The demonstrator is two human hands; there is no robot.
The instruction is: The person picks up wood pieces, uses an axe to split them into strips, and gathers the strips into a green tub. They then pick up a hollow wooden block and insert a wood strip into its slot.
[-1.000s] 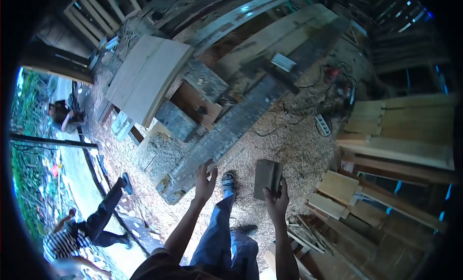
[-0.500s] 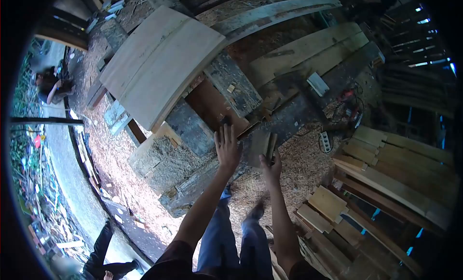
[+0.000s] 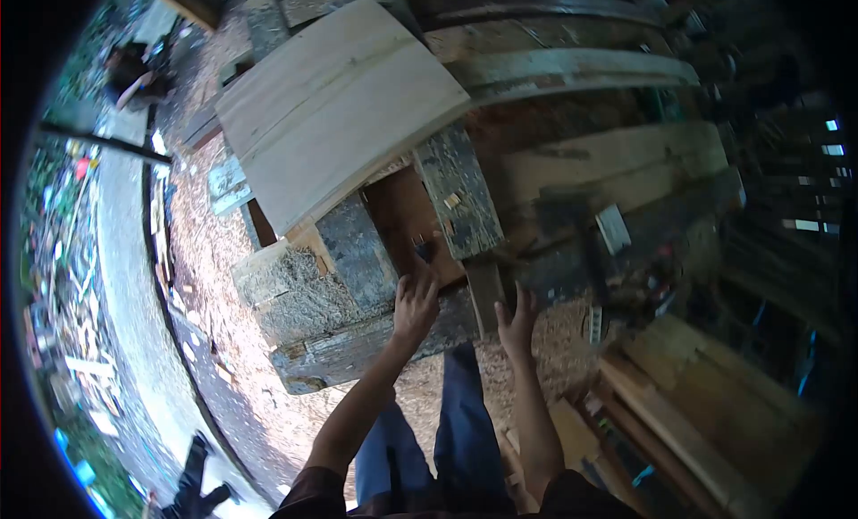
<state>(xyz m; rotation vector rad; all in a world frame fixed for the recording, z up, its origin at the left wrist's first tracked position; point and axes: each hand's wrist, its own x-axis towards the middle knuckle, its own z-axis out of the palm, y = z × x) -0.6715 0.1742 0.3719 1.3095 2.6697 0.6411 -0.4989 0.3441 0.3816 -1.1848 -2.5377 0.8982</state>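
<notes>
My left hand point(image 3: 416, 310) is at the front edge of the weathered workbench point(image 3: 357, 255), fingers apart, just below a small dark object point(image 3: 422, 247) in the bench's brown recess point(image 3: 398, 206). Nothing shows in its grasp. To the right, my right hand point(image 3: 518, 322) has its thumb and fingers spread beside a short wood piece point(image 3: 485, 296), which lies against the bench edge. Whether the fingers touch that piece is unclear. A wide pale panel point(image 3: 335, 104) rests across the bench, beyond my left hand.
Long boards point(image 3: 617, 166) extend to the right of the bench. Stacked planks point(image 3: 715, 394) stand at the lower right. Wood shavings point(image 3: 201, 251) cover the ground. A person point(image 3: 134, 77) is at the upper left; another person's legs point(image 3: 192, 483) show at the lower left.
The view has shifted. My right hand has let go of the wood piece, which now lies at the bench edge. My left hand remains open near the recess.
</notes>
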